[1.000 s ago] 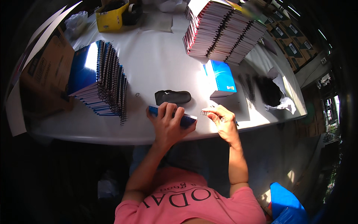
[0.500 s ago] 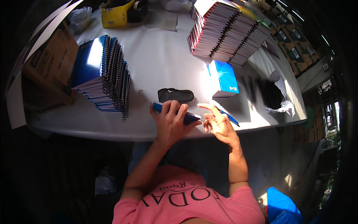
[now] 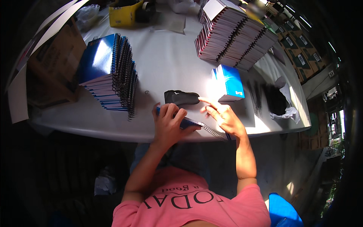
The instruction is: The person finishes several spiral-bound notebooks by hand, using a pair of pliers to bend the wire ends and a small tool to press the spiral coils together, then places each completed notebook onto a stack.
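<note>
My left hand (image 3: 167, 120) is closed around a small blue notebook (image 3: 189, 123) at the table's near edge, covering much of it. From the notebook's right end a wire spiral coil (image 3: 214, 131) runs down to the right. My right hand (image 3: 224, 116) is just above the coil, index finger stretched out and thumb apart, with nothing visible in its grip. Beyond both hands lies a black elongated object (image 3: 182, 98) whose kind I cannot make out. Blue unbound notebooks (image 3: 231, 81) are piled to the right of it.
Spiral-bound blue notebooks (image 3: 99, 58) are stacked at the left beside a cardboard box (image 3: 56, 62). A taller notebook stack (image 3: 230, 36) stands at the far right. Loose black coils (image 3: 257, 99) and a dark bundle in white wrapping (image 3: 278, 99) lie right. A yellow box (image 3: 121, 15) is at the back.
My right hand has opened away from the notebook's end and shifted slightly right. The coil now shows stretched out below it. My left hand keeps its hold. The whole view has shifted a little.
</note>
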The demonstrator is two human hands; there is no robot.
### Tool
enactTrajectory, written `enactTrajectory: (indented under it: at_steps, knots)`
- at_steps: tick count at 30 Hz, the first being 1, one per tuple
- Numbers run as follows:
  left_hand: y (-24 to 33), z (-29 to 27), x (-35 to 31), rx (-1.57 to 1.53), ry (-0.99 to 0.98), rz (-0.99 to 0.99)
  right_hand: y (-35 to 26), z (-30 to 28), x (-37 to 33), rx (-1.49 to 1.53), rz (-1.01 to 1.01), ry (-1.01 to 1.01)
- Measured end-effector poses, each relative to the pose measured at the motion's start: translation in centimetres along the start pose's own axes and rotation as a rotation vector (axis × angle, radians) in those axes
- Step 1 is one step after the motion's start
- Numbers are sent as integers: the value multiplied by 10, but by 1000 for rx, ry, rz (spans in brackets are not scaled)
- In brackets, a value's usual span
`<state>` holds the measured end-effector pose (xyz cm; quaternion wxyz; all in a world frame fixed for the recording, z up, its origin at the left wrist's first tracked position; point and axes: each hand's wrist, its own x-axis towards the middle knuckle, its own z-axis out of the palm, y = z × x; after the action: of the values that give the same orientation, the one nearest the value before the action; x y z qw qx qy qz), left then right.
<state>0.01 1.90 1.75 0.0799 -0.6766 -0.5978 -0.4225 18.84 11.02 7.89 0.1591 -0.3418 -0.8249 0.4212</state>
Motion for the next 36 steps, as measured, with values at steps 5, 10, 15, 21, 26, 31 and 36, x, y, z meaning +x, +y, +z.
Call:
enactTrajectory:
  at_steps: [5, 10, 15, 21, 26, 31, 36]
  knots:
    - [-9, -15, -5, 0, -76, -4, 36, 27, 58, -456, -356, 155]
    - [-11, -14, -3, -63, 53, 21, 39, 26, 71, 101, -67, 79]
    - [-16, -8, -6, -111, 77, 1, 36, 25, 19, 1100, -460, -308]
    - [-18, -10, -5, -152, 39, 24, 38, 22, 14, 987, -448, -336]
    - [-18, -9, 0, -177, 73, 33, 46, 14, 18, 887, -399, -193]
    - [-26, -9, -6, -247, 12, -68, 40, 13, 26, 258, -68, -112]
    - [-31, -3, -10, -453, 8, -228, 22, 30, 17, 660, -331, -195]
